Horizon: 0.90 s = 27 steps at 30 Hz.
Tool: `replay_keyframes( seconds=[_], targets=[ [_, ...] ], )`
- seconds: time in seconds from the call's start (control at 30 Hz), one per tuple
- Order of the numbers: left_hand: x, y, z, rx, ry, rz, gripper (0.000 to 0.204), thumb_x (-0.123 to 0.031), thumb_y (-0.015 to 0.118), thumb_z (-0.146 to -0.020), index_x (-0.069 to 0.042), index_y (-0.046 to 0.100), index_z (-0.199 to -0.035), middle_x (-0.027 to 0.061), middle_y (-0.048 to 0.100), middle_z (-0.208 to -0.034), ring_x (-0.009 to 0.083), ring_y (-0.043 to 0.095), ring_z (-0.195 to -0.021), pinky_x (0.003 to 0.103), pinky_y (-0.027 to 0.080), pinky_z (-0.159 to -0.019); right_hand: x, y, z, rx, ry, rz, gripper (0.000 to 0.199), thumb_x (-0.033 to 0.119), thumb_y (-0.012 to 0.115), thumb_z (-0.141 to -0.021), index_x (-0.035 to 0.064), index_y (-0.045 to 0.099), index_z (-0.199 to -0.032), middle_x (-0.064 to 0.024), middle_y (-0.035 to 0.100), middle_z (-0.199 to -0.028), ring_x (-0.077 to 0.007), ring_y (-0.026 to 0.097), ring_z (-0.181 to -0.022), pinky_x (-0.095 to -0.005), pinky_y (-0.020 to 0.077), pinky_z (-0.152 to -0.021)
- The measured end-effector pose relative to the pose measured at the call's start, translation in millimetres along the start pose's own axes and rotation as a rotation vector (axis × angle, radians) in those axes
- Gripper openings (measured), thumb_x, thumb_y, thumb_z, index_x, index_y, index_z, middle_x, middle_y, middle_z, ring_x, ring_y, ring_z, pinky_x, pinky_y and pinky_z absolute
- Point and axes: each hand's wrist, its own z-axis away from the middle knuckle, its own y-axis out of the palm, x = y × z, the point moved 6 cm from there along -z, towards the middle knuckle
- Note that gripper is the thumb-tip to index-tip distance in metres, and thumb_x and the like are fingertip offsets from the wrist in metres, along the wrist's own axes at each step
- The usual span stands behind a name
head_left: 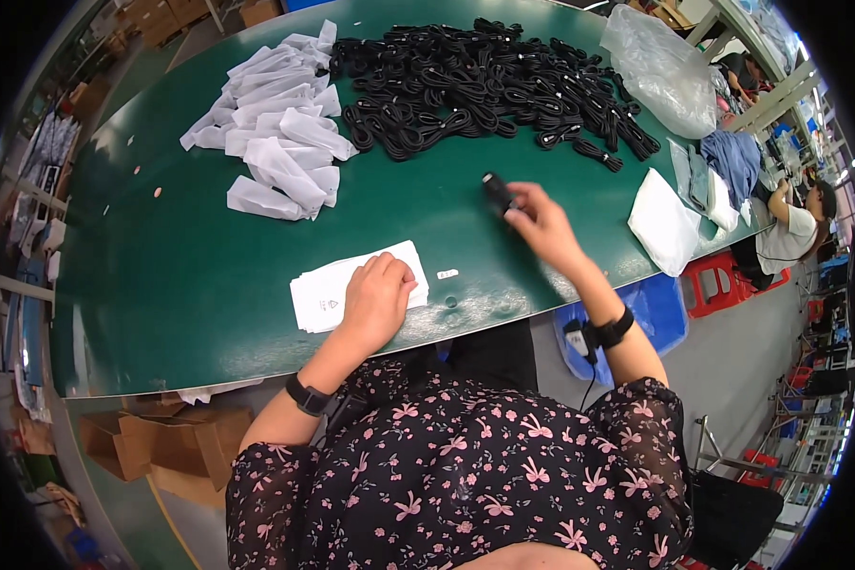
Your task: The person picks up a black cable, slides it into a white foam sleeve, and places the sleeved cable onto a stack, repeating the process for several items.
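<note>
A stack of flat white printed bags [318, 299] lies near the table's front edge. My left hand [375, 296] rests on its right half with the fingers curled against the top bag. My right hand [541, 226] is closed around a black coiled cable [497, 193] and holds it above the table, right of the stack. One end of that cable shows a pale tip. Between my hands a small white label strip [447, 274] lies on the green table [209, 275]. Farther off is a large heap of black coiled cables [465, 85].
Filled white bags [280, 133] are piled at the far left. A clear plastic bag [670, 76] and a white packet [665, 220] lie at the right. Below the edge stand a blue bin [660, 309] and a red stool [712, 285]. Another person [793, 233] sits at right.
</note>
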Motion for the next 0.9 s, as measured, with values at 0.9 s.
replay_keyframes(
  seconds=[0.9],
  targets=[
    [-17,-22,-13,-0.051,0.077,0.296,0.008,0.002,0.061,-0.084,0.001,0.054,-0.086,0.0118,0.059,-0.091,0.0209,0.057,-0.082,0.029,0.047,-0.075,90,76,52,0.26,-0.508,0.15,0.036,0.002,0.067,-0.082,0.009,0.063,-0.118,-0.0114,0.055,-0.097,-0.0272,0.061,-0.081,-0.0357,0.0512,-0.07]
  ],
)
